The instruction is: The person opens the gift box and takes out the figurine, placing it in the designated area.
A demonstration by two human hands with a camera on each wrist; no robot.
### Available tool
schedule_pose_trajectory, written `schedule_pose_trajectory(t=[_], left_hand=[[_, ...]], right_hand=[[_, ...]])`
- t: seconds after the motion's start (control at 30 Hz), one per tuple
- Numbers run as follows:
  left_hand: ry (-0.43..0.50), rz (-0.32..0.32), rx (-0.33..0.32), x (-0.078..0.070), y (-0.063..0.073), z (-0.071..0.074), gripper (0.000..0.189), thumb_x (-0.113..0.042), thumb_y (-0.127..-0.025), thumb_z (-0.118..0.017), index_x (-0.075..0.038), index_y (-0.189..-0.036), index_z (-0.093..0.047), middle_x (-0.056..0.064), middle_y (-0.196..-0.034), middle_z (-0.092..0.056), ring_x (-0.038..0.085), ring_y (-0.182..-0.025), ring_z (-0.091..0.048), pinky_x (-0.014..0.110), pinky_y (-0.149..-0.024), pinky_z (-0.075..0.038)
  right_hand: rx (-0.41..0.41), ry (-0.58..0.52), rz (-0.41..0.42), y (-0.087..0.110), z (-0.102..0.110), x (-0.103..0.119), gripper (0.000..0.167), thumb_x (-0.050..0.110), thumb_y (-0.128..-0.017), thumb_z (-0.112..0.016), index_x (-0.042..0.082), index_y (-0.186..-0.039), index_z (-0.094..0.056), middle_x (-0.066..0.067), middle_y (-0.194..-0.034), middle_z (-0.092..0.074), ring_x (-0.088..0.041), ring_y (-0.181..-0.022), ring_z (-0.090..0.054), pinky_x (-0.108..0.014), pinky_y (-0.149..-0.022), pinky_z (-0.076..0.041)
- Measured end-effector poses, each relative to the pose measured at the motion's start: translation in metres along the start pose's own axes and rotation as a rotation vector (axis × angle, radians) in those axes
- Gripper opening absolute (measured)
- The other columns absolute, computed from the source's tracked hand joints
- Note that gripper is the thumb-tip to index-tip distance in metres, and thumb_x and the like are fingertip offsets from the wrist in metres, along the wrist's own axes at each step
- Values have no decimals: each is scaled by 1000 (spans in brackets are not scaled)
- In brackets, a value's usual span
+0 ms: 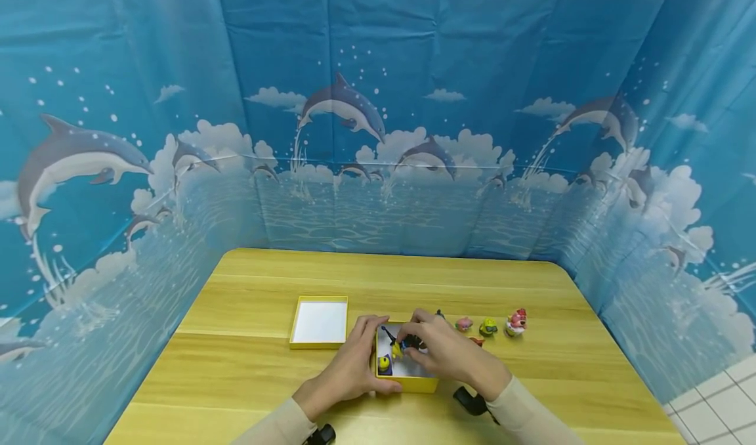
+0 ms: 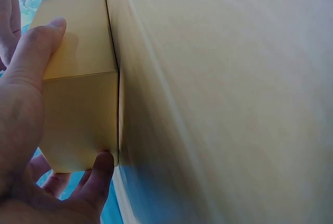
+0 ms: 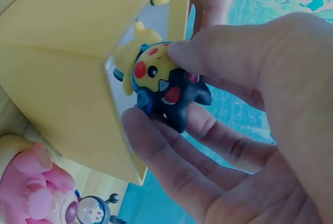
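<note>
A yellow box (image 1: 413, 384) with a white inside stands on the table, its top uncovered. My left hand (image 1: 354, 363) grips it from the left; in the left wrist view the thumb lies on one wall and fingers reach round another. Over the box, my right hand (image 1: 445, 350) pinches a Pikachu figurine (image 3: 174, 91) in a dark costume between thumb and fingers. Its yellow face and red cheek show in the right wrist view. Inside the box are a yellow figurine on a purple base (image 1: 384, 365) and another yellow figurine (image 1: 396, 350), partly hidden by the right hand.
A white-lined yellow lid (image 1: 321, 320) lies left of the box. To the right stand several small figurines: a pink one (image 1: 463, 323), a green-and-yellow one (image 1: 488, 327), a pink-and-red one (image 1: 516, 323). A blue dolphin-print curtain (image 1: 378, 215) surrounds the wooden table (image 1: 236, 379).
</note>
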State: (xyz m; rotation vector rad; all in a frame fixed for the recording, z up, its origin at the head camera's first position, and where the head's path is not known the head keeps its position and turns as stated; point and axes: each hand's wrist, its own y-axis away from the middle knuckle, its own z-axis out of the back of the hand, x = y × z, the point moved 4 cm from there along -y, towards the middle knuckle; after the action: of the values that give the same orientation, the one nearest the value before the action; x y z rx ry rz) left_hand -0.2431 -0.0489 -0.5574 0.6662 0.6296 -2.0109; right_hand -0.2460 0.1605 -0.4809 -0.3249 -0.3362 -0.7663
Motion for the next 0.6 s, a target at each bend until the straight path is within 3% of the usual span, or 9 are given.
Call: schedule_pose_trajectory(t=[0.37, 0.6], left_hand=[[-4, 1, -2, -1, 0, 1, 128, -62, -83, -105, -12, -180, -38, 11, -176, -43, 27, -149, -58, 48, -124, -60], [-5, 1, 0, -2, 0, 0, 128, -62, -82, -105, -12, -180, -38, 11, -176, -43, 27, -149, -57, 48, -123, -60]], right_hand=[[-46, -16, 13, 6, 9, 6, 19, 8, -110, -81, 16, -127, -86, -2, -118, -67, 3, -87, -66, -21, -75, -62], [-71, -27, 30, 12, 12, 7, 19, 9, -110, -81, 16, -127, -87, -2, -116, -68, 6, -81, -58, -18, -71, -57]])
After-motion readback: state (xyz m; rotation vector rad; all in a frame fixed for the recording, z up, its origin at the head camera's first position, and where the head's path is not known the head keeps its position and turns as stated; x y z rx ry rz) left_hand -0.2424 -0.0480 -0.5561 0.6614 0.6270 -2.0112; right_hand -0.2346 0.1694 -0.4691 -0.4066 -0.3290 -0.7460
